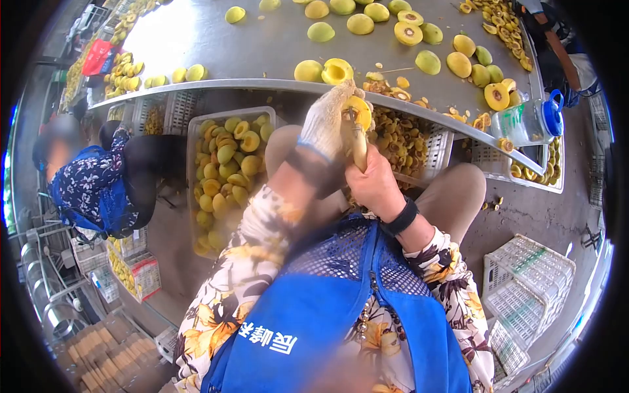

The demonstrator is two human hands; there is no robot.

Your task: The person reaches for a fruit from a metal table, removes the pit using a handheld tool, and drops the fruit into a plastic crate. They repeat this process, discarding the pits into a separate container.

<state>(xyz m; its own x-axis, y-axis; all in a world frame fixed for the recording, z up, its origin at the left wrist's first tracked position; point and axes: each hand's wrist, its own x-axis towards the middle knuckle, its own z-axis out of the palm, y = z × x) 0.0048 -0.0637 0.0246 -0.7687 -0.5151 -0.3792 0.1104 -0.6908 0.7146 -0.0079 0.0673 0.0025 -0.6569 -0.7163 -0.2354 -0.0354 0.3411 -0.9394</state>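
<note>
My left hand (322, 123), in a whitish knit glove, is closed around a yellow peach half (361, 112) at the front edge of the metal table. Bare, my right hand (376, 186) grips the pale handle of a pitting tool (360, 149). The tool's metal end meets the cut face of the peach half; how deep it goes is hidden. Just beyond the glove, a hollowed peach half (337, 71) lies on the table, touching another peach piece (308, 71). Scraps and pits (393, 90) are scattered beside my hands.
Several peach halves (360, 24) lie across the metal table (275, 49). Below its edge stand a crate of peaches (192, 164) and a crate of scraps (440, 147). A blue-capped bottle (524, 123) is at right, above stacked white crates (524, 281). A person (98, 183) sits at left.
</note>
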